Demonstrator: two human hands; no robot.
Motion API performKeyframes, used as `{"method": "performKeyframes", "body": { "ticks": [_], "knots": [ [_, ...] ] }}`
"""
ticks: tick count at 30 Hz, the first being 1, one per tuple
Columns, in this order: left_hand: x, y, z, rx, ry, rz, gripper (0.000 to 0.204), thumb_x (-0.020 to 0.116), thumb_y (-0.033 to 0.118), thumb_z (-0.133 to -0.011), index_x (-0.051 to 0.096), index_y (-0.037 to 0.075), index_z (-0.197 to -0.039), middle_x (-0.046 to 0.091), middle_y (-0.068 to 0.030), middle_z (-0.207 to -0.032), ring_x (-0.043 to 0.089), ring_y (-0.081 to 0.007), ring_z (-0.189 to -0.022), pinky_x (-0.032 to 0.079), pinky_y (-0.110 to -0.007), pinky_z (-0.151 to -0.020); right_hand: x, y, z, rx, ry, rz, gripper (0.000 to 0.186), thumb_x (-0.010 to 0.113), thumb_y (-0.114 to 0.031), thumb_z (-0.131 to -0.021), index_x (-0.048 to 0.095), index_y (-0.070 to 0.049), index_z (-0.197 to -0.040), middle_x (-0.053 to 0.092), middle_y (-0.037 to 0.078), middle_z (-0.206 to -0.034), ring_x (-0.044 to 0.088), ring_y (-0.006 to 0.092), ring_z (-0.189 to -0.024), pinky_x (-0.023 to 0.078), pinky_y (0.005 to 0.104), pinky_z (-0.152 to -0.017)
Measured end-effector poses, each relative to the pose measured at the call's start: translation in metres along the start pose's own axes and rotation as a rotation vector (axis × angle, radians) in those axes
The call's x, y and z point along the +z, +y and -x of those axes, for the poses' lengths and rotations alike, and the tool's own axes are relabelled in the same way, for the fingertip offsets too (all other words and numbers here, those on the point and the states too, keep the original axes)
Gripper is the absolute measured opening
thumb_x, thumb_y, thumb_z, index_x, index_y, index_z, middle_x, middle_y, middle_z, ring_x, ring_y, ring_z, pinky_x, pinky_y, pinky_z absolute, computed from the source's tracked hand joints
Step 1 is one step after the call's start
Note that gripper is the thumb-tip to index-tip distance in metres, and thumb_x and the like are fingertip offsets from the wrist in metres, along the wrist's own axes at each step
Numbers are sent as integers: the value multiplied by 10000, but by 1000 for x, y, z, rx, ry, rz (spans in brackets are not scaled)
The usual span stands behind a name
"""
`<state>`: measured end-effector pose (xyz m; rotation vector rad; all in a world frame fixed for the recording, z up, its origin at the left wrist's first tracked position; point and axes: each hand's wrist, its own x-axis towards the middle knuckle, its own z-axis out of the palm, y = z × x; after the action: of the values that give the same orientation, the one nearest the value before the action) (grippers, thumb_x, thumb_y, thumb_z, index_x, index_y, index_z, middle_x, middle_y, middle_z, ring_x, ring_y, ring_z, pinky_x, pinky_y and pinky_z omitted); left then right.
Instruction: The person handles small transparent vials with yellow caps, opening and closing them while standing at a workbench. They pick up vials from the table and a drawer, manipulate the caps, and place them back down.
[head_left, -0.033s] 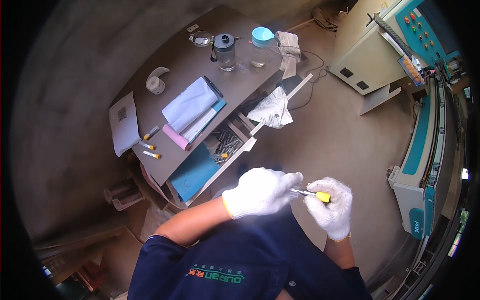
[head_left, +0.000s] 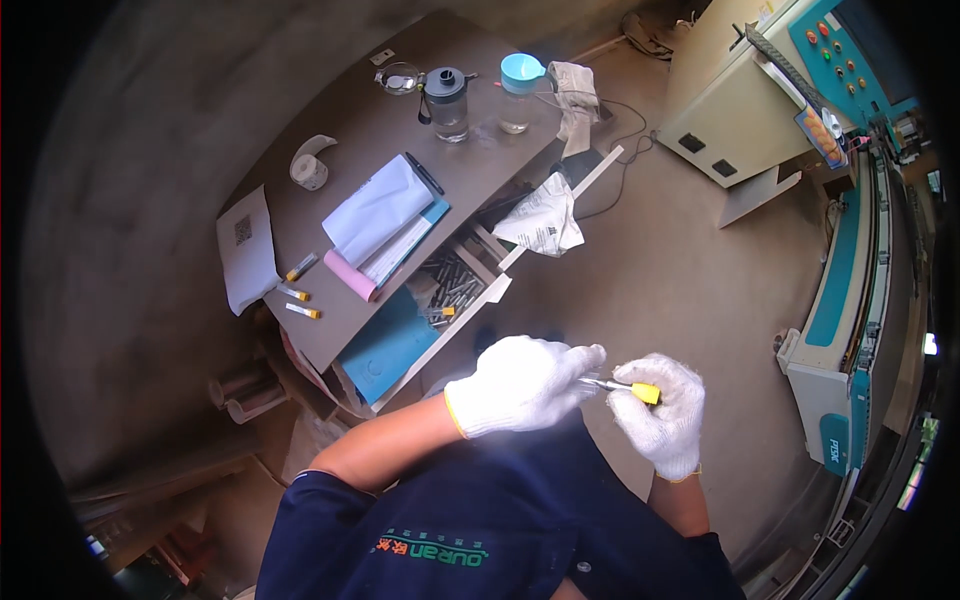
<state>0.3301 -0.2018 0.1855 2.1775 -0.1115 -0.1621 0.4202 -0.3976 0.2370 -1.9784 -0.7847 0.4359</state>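
Observation:
Both my hands wear white knit gloves and meet in front of my torso. My right hand [head_left: 668,420] is closed, thumb and fingers pinching a yellow cap [head_left: 646,394] with a slim metal bit [head_left: 606,384] standing out of it toward the left. The fingers of my left hand [head_left: 525,385] are closed round a clear plastic tube [head_left: 589,381] at the bit's other end. Most of that tube is hidden by the glove, so I cannot tell how far the bit sits inside it. Past my left hand, an open drawer [head_left: 430,362] holds many loose metal bits [head_left: 456,284].
On the desk [head_left: 330,215] are three yellow-capped tubes [head_left: 303,311], papers [head_left: 378,208], a pink roll [head_left: 350,276], a paper roll [head_left: 309,173] and two bottles [head_left: 448,110]. A crumpled white bag [head_left: 543,218] hangs over the drawer edge. A teal-and-cream machine [head_left: 835,300] stands right.

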Motion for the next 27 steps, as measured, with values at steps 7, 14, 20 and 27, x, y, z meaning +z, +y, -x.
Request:
{"method": "performKeyframes", "body": {
  "ticks": [7,14,20,27],
  "knots": [
    [12,1,-7,92,2,138,428,657,366,-948,634,73,-1259,701,-158,-832,693,-371,-739,555,-452,-668,6,6,0,-97,-39,70,194,782,-66,-762,713,-54,-942,735,127,-864,712,307,-768,555,388,-731],
    [10,-2,-7,55,-80,247,409,649,390,-962,629,86,-1235,705,-178,-901,690,-392,-791,552,-448,-718,12,6,-2,-175,-109,235,435,709,-176,-843,629,-20,-1241,726,165,-1039,700,348,-889,539,441,-824],
    [8,-2,3,45,14,167,395,632,374,-967,607,81,-1230,694,-170,-890,685,-390,-746,555,-454,-667,22,14,-5,-166,-120,282,532,693,-235,-875,577,14,-1331,706,197,-1105,691,370,-914,533,457,-843],
    [18,-11,21,-7,24,83,426,639,342,-958,550,94,-1293,692,-150,-872,679,-370,-694,553,-444,-622,41,17,3,-61,-195,224,690,704,-281,-881,467,35,-1446,702,209,-1083,691,392,-894,548,460,-818]
  ]
}}
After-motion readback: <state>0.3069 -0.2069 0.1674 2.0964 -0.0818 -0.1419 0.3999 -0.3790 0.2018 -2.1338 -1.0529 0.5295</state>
